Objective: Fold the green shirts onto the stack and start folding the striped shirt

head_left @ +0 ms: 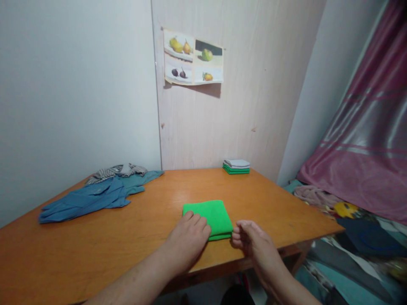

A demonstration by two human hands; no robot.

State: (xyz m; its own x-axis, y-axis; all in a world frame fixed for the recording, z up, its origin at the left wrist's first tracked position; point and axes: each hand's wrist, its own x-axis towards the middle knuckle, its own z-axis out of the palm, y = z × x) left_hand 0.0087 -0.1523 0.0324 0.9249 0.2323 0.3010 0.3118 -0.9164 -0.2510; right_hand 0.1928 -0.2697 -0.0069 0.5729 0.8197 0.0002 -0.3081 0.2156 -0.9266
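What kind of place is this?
Probably a room in a home, perhaps a bedroom: a pink curtain hangs at the right, a sheet of fruit pictures is up on the wall, and loose clothes lie on a wooden table.

Soft, subdued indoor light falls from above, casting a shadow beneath a fruit poster (193, 57) and leaving streaks of sheen on the pink curtain (359, 127); wide-angle stretch and blur smear the right edge.
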